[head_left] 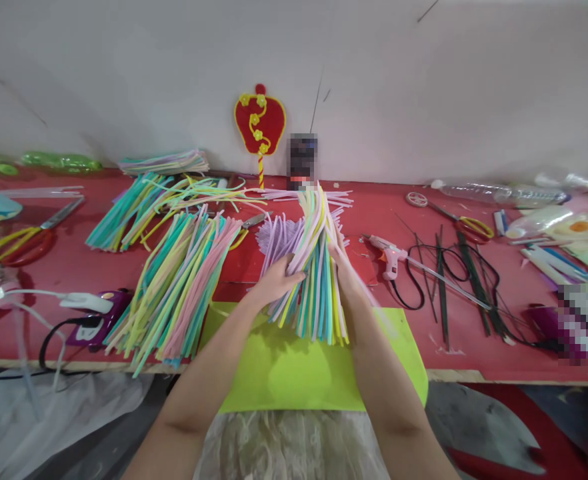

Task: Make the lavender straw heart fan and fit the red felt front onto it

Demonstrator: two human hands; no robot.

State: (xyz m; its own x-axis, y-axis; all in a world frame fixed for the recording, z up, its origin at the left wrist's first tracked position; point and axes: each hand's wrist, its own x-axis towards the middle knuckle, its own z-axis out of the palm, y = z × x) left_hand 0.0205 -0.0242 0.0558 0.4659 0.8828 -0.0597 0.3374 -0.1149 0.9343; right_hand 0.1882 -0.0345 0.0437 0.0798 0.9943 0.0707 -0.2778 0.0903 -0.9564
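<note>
Both hands grip one thick bundle of pastel pipe cleaners above the lime green sheet. My left hand wraps round the bundle's left side, fingers closed on it. On the right side, my right hand presses against the bundle, thumb and fingers round it. The bundle stands nearly upright, fanned at the bottom. A heap of lilac pipe cleaners lies just behind it.
Another big pile of pastel pipe cleaners lies left on the red table. A glue gun, dark wires and yellow scissors are right. Red-handled scissors sit far left. A red fan ornament leans on the wall.
</note>
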